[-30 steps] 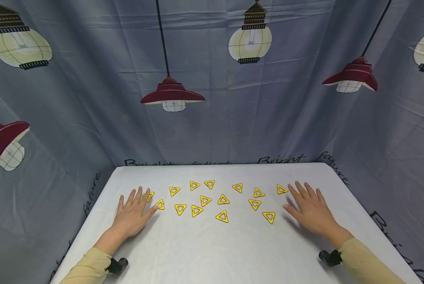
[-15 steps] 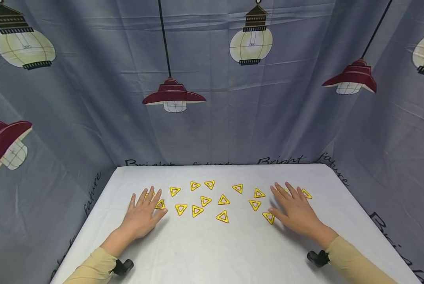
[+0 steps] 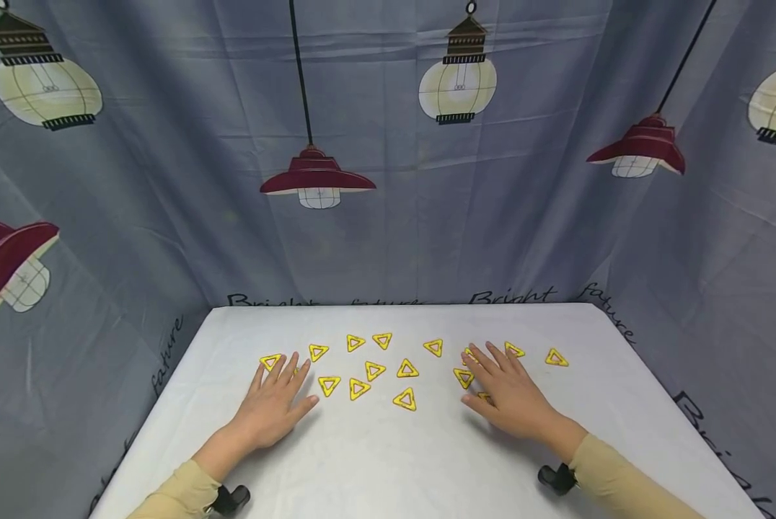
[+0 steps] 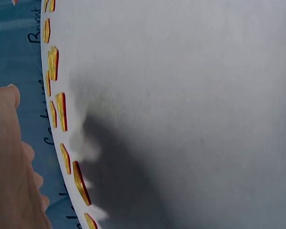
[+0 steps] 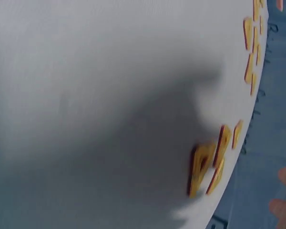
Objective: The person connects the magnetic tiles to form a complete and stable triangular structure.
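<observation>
Left sleeve (image 3: 174, 497) and right sleeve (image 3: 624, 479): tan, each behind its hand; a black wrist camera (image 3: 232, 499) at the inner side of either wrist.

Left hand (image 3: 267, 411): back uppermost, fingers spread, thumb held apart, nothing held; shadow on the counter (image 3: 388, 465) below.

Right hand (image 3: 514, 400): same pose, fingers spread, nothing held.

Triangles (image 3: 352, 389): sixteen, yellow, hollow, flat on the counter; most between the hands or ahead of them, three partly covered by fingers or thumb in the head view. Particulars:
– central triangle (image 3: 405, 405), between the hands, apart from both;
– thumb-side triangle (image 3: 484, 394), partly behind the right hand;
– outlying triangle (image 3: 549, 357), ahead and to the right of the right hand;
– left-end triangle (image 3: 270, 356), just ahead of the left hand's fingers;
– farthest triangle (image 3: 382, 335), ahead of and between both hands.

Curtain (image 3: 388, 252): blue-grey, beyond both hands and the counter, printed with lamps (image 3: 318, 175) and black lettering (image 3: 514, 294).
</observation>
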Demonstrator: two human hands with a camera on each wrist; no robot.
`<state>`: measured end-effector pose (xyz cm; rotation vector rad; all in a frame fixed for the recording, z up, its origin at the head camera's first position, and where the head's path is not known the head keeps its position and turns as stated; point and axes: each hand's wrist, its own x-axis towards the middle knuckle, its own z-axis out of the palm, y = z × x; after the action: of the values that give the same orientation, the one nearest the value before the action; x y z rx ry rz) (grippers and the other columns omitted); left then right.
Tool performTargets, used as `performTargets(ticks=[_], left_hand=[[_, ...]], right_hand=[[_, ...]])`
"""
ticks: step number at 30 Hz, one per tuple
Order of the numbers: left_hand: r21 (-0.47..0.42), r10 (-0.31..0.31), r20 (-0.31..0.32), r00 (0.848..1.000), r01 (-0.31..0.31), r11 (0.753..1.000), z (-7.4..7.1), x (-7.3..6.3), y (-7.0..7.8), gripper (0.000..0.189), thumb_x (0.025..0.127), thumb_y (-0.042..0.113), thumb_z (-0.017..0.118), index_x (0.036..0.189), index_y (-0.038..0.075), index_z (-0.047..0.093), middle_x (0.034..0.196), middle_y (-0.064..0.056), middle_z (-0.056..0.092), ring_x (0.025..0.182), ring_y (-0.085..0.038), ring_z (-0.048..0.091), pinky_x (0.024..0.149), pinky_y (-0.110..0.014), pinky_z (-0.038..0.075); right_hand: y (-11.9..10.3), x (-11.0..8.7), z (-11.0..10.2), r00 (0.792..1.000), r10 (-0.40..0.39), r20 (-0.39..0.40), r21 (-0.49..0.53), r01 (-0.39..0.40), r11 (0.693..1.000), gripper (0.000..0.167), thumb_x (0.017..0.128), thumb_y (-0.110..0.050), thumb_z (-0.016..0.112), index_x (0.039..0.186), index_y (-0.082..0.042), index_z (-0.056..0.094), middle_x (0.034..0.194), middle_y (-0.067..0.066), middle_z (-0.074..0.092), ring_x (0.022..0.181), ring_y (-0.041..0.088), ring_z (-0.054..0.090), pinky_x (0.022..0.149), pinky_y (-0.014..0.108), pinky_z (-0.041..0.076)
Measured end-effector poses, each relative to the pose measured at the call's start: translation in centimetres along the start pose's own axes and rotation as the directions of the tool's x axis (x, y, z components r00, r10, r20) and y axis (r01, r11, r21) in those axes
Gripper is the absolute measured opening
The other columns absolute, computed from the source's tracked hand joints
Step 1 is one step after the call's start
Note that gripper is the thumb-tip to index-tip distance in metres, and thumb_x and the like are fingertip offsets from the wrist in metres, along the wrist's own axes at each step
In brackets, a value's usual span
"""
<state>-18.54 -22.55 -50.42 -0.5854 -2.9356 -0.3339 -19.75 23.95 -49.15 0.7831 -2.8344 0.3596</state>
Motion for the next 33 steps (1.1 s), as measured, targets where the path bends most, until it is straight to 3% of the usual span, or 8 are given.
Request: performTargets(ticks=[6,11,21,33], left_hand=[[-0.018,0.032,0.136,0.990,-0.030,0.999,0.4,-0.9,0.9,0.074,0.105,0.060,0.039,0.161,0.011,0.033,0.167,-0.016,0.023,0.153,-0.040,0.017,0.119,-0.063,0.009],[-0.069,0.073,0.203,0.976,-0.060,0.996,0.9,-1.3,1.5,0.074,0.106,0.061,0.035,0.162,0.013,0.031,0.168,-0.014,0.021,0.154,-0.039,0.015,0.120,-0.060,0.012],[-0.083,0.130,0.218,0.967,-0.115,0.990,1.5,-0.5,2.8,0.072,0.107,0.059,0.036,0.161,0.012,0.033,0.168,-0.014,0.022,0.153,-0.039,0.017,0.120,-0.060,0.013],[-0.059,0.111,0.224,0.968,-0.100,0.993,1.4,0.3,2.7,0.071,0.107,0.057,0.037,0.161,0.012,0.032,0.168,-0.015,0.021,0.154,-0.039,0.016,0.120,-0.059,0.014]], right_hand=[[-2.2,0.2,1.6,0.993,-0.084,0.082,-0.007,0.085,0.996,0.076,0.101,-0.053,0.058,0.161,-0.014,0.034,0.168,0.007,0.024,0.154,0.036,0.016,0.120,0.058,0.011],[-4.1,0.2,2.7,0.970,-0.149,0.193,0.043,0.144,0.989,0.074,0.103,-0.055,0.052,0.163,-0.017,0.030,0.169,0.006,0.022,0.155,0.034,0.014,0.120,0.057,0.017],[-6.7,0.8,3.8,0.910,-0.222,0.350,0.107,0.197,0.975,0.073,0.104,-0.063,0.039,0.164,-0.024,0.025,0.170,0.000,0.016,0.156,0.031,0.012,0.121,0.055,0.016],[-7.0,1.7,4.4,0.904,-0.195,0.380,0.054,0.189,0.981,0.074,0.103,-0.067,0.035,0.164,-0.026,0.027,0.170,-0.002,0.019,0.156,0.030,0.011,0.122,0.055,0.011]])
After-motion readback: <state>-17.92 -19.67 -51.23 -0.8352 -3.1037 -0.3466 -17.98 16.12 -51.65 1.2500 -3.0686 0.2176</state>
